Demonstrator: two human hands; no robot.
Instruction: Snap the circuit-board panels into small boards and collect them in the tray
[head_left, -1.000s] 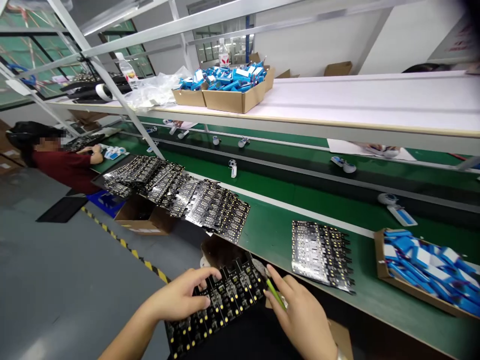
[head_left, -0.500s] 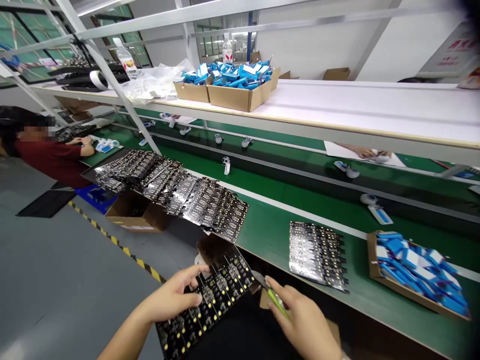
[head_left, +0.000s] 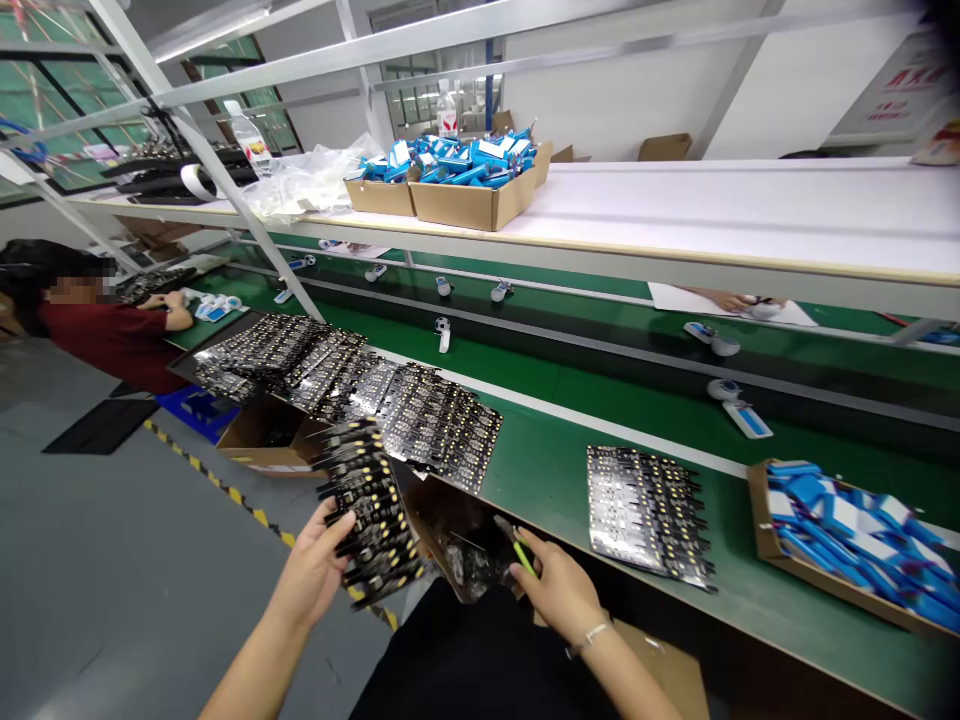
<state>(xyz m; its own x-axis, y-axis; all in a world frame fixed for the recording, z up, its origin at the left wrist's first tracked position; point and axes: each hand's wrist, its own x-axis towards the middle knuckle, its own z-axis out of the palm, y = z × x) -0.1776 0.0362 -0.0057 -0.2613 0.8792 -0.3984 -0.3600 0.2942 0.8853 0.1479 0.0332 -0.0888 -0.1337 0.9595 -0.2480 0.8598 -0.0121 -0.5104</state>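
Note:
My left hand [head_left: 311, 570] grips a black circuit-board panel [head_left: 367, 510] by its lower left edge and holds it upright, off the bench, over the floor. My right hand [head_left: 551, 585] is closed on a small green-handled cutter [head_left: 517, 548] near the bench's front edge. Just below that hand sits an open cardboard box [head_left: 457, 530] with dark scraps inside. A flat stack of the same panels [head_left: 645, 510] lies on the green bench [head_left: 547, 470] to the right of my right hand. More panels [head_left: 337, 375] are fanned out in a long row to the left.
A carton of blue-and-white packs [head_left: 847, 540] sits at the bench's right end, more cartons [head_left: 457, 180] on the white shelf above. Small devices [head_left: 739, 405] ride the conveyor behind. A person in red [head_left: 105, 325] works far left. Another box [head_left: 262, 435] stands on the floor.
My left hand has lifted the panel from my lap and swung it left and upright. My right hand with the cutter has drawn away from the panel toward the box.

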